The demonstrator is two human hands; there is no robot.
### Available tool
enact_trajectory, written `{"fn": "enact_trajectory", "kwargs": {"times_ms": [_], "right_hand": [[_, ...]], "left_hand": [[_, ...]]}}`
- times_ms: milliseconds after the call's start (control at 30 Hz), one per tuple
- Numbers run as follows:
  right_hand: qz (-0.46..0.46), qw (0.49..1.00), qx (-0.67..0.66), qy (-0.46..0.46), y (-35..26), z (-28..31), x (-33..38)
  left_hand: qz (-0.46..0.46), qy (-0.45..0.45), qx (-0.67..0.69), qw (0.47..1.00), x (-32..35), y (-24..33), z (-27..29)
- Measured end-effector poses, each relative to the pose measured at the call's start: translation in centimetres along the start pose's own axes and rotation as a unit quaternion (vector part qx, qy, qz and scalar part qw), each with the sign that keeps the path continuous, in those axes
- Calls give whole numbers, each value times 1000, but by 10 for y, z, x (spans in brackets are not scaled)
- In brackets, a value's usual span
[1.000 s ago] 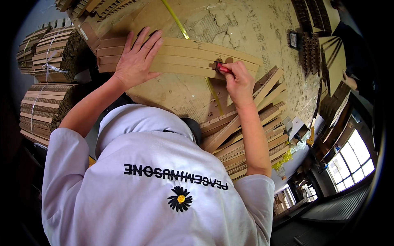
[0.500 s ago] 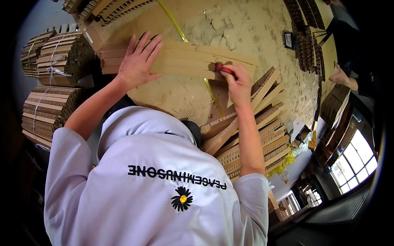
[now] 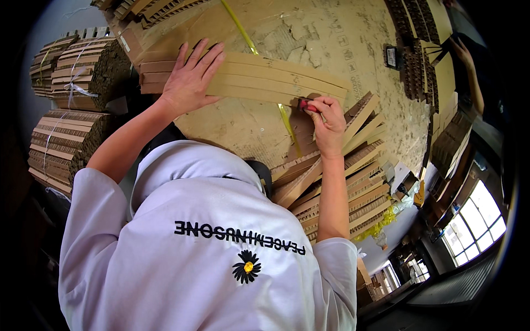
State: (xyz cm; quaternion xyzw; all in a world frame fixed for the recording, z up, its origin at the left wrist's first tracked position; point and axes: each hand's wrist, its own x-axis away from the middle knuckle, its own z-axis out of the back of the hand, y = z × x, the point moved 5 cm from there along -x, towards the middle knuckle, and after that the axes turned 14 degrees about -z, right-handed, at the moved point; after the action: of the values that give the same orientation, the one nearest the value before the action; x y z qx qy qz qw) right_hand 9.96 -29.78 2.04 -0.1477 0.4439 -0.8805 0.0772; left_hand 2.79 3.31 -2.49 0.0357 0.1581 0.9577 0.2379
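Head cam: cardboard strips (image 3: 259, 77) side by side on tan worktop (image 3: 254, 129)
L hand (image 3: 193, 83) flat on strips, fingers spread; R hand (image 3: 329, 124) pinches sm. red tool (image 3: 307, 105) at near edge, twd R end.

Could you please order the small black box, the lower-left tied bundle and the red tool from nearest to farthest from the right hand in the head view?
1. Red tool: held in the right hand.
2. Small black box: ahead and to the right.
3. Lower-left tied bundle: at far left.
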Motion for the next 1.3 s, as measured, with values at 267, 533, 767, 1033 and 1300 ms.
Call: {"fn": "enact_trajectory", "kwargs": {"times_ms": [267,533,767,1033,1300], "right_hand": [[25,996,85,8,-9,-5,-4],[79,978,193,13,-16,-3,-11],[66,981,183,-6,-7,-6,-14],[71,978,195,-39,-9,-8,-19],[62,984,162,-33,-5,-3,-7]], "left_hand": [[-1,2,1,1000,-1,0,0],[2,2,1,1000,0,0,-2],[-5,10,4,1000,0,-2,-2],[15,-33,-11,999,0,-7,1],[-29,-46,9,998,-4,4,15]]}}
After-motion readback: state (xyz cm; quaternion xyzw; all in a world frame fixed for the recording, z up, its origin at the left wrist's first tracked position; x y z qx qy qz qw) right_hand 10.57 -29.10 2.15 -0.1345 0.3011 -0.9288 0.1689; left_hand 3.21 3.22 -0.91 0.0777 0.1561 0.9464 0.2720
